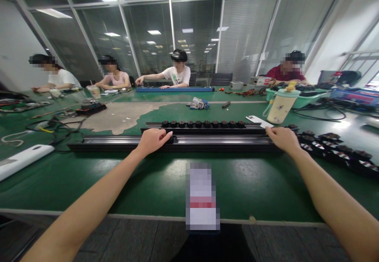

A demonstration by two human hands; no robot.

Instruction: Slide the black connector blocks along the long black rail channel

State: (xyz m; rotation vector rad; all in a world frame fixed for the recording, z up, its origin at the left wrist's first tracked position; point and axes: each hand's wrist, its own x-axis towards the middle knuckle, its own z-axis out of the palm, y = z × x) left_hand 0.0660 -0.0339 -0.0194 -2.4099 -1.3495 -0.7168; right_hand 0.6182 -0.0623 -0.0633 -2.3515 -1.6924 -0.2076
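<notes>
A long black rail (219,147) with a shiny metal channel lies crosswise in front of me on the green table. My left hand (153,140) is closed over the channel left of the middle, its fingertips on a small black round part (171,139) that sits in the channel and is mostly hidden. At the rail's right end, my right hand (283,139) is closed with its fingers gripping that end. Just behind, a second black rail (151,130) lies parallel, with a row of small black round parts (207,124) along it.
More black round parts (340,151) cluster at the right. A white phone (254,120) and a cream tumbler (281,106) stand behind my right hand. Gloves (198,103) lie farther back. At left are cables (53,130) and a white device (26,159). Several people sit across the table.
</notes>
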